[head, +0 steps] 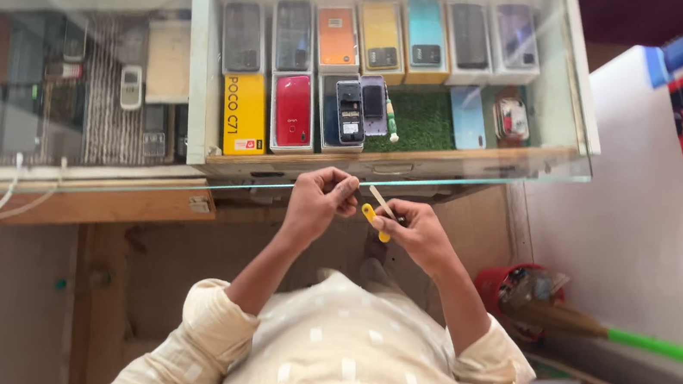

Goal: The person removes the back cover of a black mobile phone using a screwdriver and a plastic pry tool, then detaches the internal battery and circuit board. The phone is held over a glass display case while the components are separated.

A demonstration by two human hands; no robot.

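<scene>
Pinching yellow-handled tool (373,217), left hand's (319,200) grip contents hidden

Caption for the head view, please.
Left hand and right hand hold a yellow-handled tool beside a glass counter of phones.

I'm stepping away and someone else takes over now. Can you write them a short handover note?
Left hand: fingers pinched shut on something too small to tell. Right hand: holds a yellow-handled small tool and a thin pale strip. Both hover at the near edge of the glass counter. A dismantled phone lies on the glass by a green-handled screwdriver. Done and left: cannot tell from this view.
</scene>
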